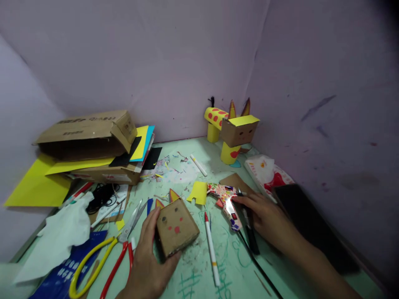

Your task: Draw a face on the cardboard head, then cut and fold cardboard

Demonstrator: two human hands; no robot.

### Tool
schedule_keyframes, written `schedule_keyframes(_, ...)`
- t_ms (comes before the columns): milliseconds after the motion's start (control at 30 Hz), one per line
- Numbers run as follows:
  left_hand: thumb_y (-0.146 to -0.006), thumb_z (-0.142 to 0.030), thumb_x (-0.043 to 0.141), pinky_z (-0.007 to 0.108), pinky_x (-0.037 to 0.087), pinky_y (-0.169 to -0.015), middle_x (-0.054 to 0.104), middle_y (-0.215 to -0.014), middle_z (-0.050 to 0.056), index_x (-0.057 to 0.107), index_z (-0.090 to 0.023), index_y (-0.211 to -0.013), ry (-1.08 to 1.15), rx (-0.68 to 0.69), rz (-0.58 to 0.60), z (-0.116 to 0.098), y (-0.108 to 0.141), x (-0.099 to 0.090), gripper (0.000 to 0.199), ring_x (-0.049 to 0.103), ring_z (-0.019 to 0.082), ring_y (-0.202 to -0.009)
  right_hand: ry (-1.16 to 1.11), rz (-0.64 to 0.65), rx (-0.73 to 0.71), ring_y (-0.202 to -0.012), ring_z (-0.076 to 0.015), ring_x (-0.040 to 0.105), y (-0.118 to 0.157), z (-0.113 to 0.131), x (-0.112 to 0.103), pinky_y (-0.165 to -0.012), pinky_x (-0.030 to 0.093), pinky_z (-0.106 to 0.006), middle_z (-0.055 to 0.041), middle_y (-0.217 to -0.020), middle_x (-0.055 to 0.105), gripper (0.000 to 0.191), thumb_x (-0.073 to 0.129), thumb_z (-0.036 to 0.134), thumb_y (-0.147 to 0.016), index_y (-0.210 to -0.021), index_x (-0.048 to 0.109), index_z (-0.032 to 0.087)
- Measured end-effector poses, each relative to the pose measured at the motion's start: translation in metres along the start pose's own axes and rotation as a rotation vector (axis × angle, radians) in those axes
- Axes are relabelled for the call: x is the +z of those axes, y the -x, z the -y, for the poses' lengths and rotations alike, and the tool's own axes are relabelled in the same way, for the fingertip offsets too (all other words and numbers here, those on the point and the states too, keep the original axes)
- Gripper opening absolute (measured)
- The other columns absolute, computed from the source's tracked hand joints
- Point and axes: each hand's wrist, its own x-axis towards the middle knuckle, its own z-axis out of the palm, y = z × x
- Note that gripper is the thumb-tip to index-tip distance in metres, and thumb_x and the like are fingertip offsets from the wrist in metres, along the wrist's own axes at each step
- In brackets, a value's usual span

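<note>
My left hand (156, 257) grips a small cardboard box (177, 226) with a drawn face, red dots and yellow paper ears; the fingers lie along its left side and the thumb at its lower edge. My right hand (264, 214) reaches over a black-handled tool (251, 236), its fingers stretched out towards a floral-patterned glue gun (229, 205). The fingertips are at the glue gun's back edge. Part of the black tool is hidden under the hand. Between the hands lie a red-tipped white marker (212, 253) and a cut piece of yellow paper (198, 193).
A yellow paper-tube animal (230, 153) with a cardboard box head stands at the back right. Scissors (126, 232) and crumpled white tissue (62, 226) lie left. Cardboard boxes (93, 128) and coloured paper are stacked behind. A black slab (311, 228) lies along the right wall.
</note>
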Motion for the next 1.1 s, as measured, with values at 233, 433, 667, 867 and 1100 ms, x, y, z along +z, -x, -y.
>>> schedule_keyframes(233, -0.074, -0.033, 0.065, 0.054, 0.046, -0.098, 0.042, -0.141, 0.018, 0.024, -0.022, -0.143, -0.082, -0.012, -0.033, 0.007, 0.001, 0.004, 0.081, 0.047, 0.037, -0.127, -0.064, -0.185, 0.147, -0.091, -0.0278, 0.064, 0.006, 0.017, -0.012, -0.079, 0.051, -0.044, -0.0136, -0.099, 0.069, 0.035, 0.040, 0.022, -0.088, -0.108, 0.069, 0.016)
schedule_keyframes(433, -0.075, -0.034, 0.066, 0.056, 0.044, -0.099, 0.040, -0.142, 0.019, 0.026, -0.020, -0.143, 0.015, 0.023, -0.160, 0.002, 0.004, 0.005, 0.080, 0.044, 0.038, -0.128, -0.022, 0.278, 0.282, -0.074, -0.0294, 0.068, 0.004, 0.094, 0.001, -0.061, 0.047, -0.036, -0.0101, -0.084, 0.072, 0.020, 0.052, 0.031, -0.084, -0.087, 0.068, 0.019)
schedule_keyframes(667, -0.069, -0.029, 0.073, 0.048, 0.045, -0.100, 0.042, -0.143, 0.016, 0.026, -0.022, -0.145, 0.450, -0.206, -0.411, -0.010, 0.004, -0.008, 0.090, 0.046, 0.035, -0.127, -0.037, 0.330, 0.350, -0.075, -0.0293, 0.069, -0.003, 0.106, 0.023, -0.060, 0.041, -0.031, -0.0136, -0.078, 0.074, 0.015, 0.055, 0.021, -0.079, -0.076, 0.069, 0.016)
schedule_keyframes(867, -0.062, -0.026, 0.078, 0.045, 0.026, -0.114, 0.032, -0.151, 0.013, 0.028, -0.018, -0.145, 0.445, -0.140, -0.851, -0.004, -0.029, -0.056, 0.097, 0.029, 0.033, -0.139, -0.198, 0.286, 0.370, -0.060, -0.0190, 0.065, -0.002, 0.090, 0.017, -0.055, 0.042, -0.026, -0.0049, -0.063, 0.070, 0.024, 0.048, 0.030, -0.080, -0.070, 0.067, 0.019)
schedule_keyframes(1100, -0.065, -0.027, 0.075, 0.054, 0.036, -0.107, 0.041, -0.142, 0.019, 0.030, -0.017, -0.142, 0.312, -0.050, -0.133, -0.015, 0.006, -0.004, 0.090, 0.040, 0.037, -0.132, -0.445, -0.215, 0.475, -0.050, -0.0196, 0.067, 0.015, 0.062, 0.023, -0.043, 0.051, -0.023, 0.0002, -0.058, 0.070, 0.027, 0.061, 0.049, -0.072, -0.073, 0.068, 0.022)
